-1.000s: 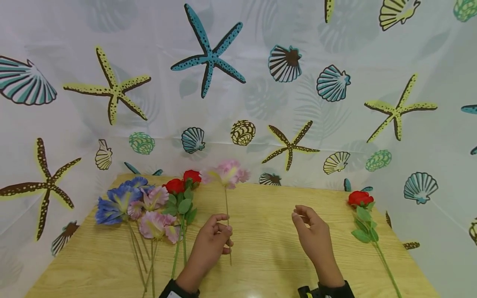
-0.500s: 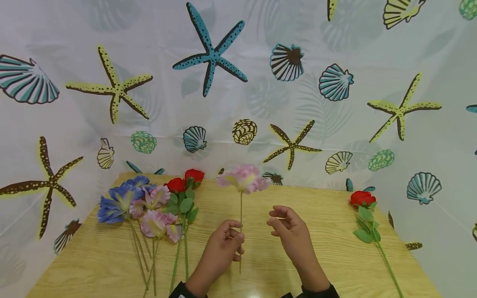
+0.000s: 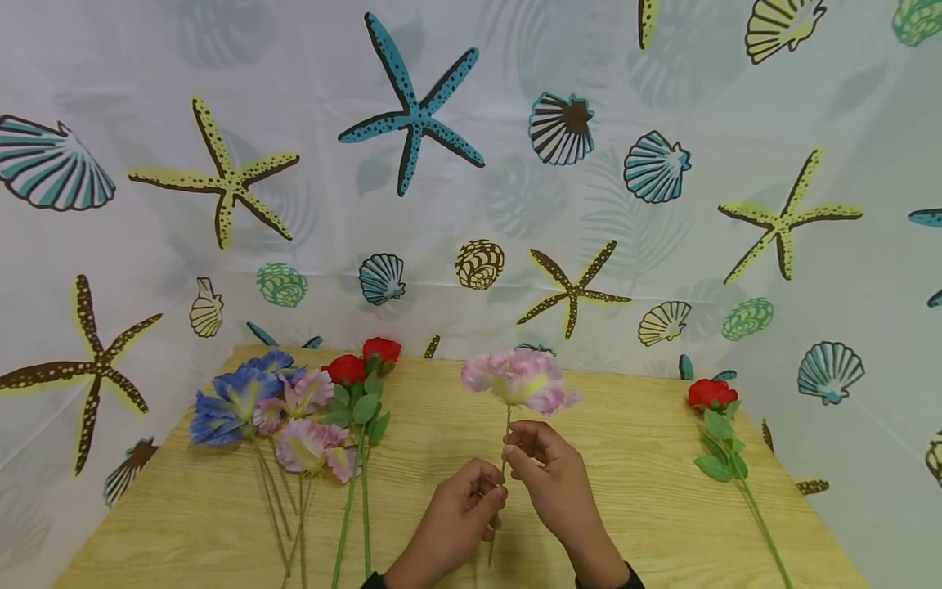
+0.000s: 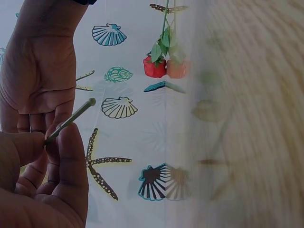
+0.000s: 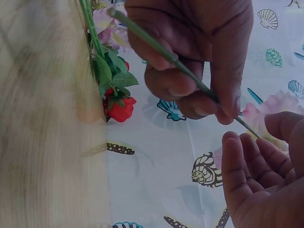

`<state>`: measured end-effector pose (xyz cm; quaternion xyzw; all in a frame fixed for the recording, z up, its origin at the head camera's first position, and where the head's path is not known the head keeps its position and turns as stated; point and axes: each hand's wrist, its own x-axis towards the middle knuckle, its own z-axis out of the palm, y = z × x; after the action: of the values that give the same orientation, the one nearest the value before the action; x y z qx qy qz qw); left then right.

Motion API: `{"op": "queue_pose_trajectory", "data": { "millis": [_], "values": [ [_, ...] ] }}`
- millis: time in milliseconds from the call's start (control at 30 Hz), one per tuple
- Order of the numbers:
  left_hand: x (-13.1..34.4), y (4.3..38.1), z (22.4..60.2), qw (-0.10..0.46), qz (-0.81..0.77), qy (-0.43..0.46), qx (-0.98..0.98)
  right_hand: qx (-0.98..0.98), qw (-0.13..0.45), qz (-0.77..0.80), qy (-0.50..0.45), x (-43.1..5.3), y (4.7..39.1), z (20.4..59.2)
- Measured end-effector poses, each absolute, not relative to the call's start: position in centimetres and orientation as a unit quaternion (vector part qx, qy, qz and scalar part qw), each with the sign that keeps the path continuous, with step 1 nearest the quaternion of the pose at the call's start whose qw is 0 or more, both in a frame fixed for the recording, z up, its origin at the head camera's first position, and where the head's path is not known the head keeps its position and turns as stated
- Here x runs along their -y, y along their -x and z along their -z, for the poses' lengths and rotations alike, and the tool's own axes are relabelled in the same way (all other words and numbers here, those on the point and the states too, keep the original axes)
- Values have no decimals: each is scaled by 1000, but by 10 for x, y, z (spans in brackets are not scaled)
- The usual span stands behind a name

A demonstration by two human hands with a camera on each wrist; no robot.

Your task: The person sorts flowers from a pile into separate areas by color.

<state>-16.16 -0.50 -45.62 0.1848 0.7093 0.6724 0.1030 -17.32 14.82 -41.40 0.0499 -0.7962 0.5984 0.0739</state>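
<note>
Head view: the pink flower (image 3: 518, 380) is held up over the table (image 3: 684, 515), bloom at 12 o'clock from the hands. The left hand (image 3: 459, 511) pinches its stem (image 3: 491, 552); the right hand (image 3: 558, 487) is right at the stem, just above. Over at 10 o'clock there's a pile — blue flowers (image 3: 237, 401), more pink flowers (image 3: 302, 444), two red roses (image 3: 346, 370). A lone rose (image 3: 711, 394) lies by itself around 2 o'clock. I'd call it early days: one flower set apart, one in hand and not yet put down, the pile left to deal with.

Left wrist: thumb and finger nip the stem, its end poking out between 1 and 2 o'clock.

Right wrist: right hand at 4 o'clock, thumb well apart from relaxed fingers around the stem — no firm grip that I can see.
</note>
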Motion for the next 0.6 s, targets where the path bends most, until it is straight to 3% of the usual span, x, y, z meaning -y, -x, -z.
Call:
{"op": "queue_pose_trajectory", "data": {
  "millis": [600],
  "values": [
    [-2,156,457,106,-665,-183,-717,802,76,-591,-44,-141,167,412]
  ]
}}
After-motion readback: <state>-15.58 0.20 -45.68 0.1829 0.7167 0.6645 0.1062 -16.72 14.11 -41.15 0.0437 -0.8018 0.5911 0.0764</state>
